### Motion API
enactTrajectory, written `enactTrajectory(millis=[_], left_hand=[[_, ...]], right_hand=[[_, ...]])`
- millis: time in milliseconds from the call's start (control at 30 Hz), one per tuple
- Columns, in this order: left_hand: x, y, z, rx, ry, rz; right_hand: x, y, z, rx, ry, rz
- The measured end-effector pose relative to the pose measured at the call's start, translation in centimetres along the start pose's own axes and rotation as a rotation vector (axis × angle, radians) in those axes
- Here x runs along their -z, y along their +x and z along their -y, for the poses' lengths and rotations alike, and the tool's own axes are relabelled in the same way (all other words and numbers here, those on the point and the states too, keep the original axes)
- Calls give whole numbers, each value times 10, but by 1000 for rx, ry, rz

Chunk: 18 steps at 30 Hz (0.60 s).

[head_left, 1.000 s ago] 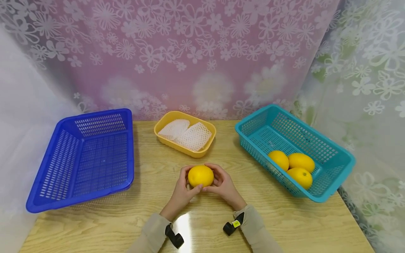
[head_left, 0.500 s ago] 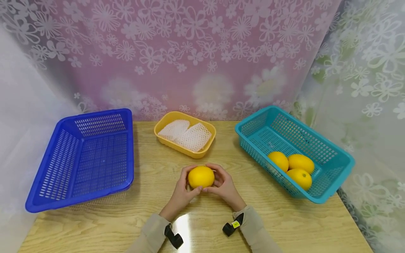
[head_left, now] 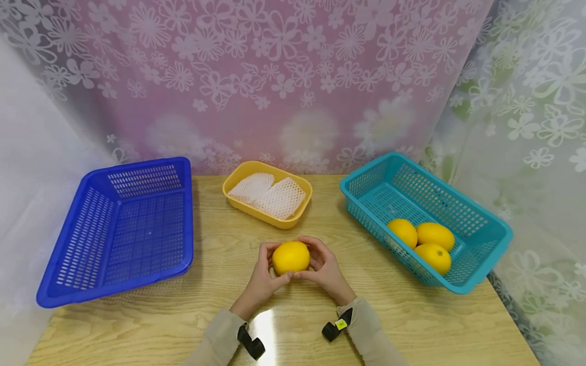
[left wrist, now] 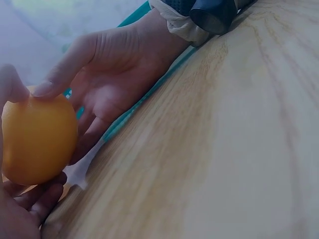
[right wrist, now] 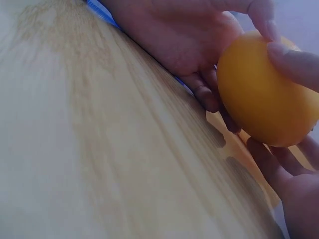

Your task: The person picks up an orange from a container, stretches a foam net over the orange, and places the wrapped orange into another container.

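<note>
A smooth oval yellow citrus fruit (head_left: 291,257) is held between both hands at the middle of the table; it looks more orange in the wrist views. My left hand (head_left: 263,278) grips its left side, thumb at the near face and fingers curled behind. My right hand (head_left: 326,271) grips the right side the same way, the two thumb tips almost meeting. In the left wrist view, fingers reach under the fruit (left wrist: 40,139), and the right palm (left wrist: 112,84) shows. The right wrist view shows the fruit (right wrist: 266,92) raised off the tabletop, fingers below it.
A blue basket (head_left: 188,218) stands at the left with nothing in it. Behind the hands, a yellow tray (head_left: 293,222) holds white foam nets (head_left: 279,198). The teal basket (head_left: 490,229) at the right holds three similar fruits (head_left: 435,235). Floral curtains (head_left: 293,91) hang behind the wooden table (head_left: 220,284).
Almost nothing differs. Both hands keep their grip on the citrus fruit, which has shifted only very slightly toward the near side.
</note>
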State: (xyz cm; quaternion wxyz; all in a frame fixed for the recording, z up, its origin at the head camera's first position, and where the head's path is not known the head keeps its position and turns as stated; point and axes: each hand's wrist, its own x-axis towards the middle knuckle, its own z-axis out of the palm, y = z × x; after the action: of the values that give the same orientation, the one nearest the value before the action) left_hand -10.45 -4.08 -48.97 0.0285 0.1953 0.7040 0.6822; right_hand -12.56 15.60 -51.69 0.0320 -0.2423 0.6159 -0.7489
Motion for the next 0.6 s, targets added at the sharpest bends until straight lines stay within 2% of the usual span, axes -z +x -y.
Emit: enactTrajectory(millis=[233, 400, 467, 600], left_hand=[[3, 0, -3, -17, 7, 17], [3, 0, -6, 10, 98, 63], [2, 0, -1, -6, 143, 67], [0, 1, 18, -40, 193, 42]], right_hand=[[1, 1, 1, 49, 17, 19], [-1, 1, 4, 99, -18, 53], [-4, 2, 7, 123, -50, 85], [-12, 4, 20, 154, -102, 136]])
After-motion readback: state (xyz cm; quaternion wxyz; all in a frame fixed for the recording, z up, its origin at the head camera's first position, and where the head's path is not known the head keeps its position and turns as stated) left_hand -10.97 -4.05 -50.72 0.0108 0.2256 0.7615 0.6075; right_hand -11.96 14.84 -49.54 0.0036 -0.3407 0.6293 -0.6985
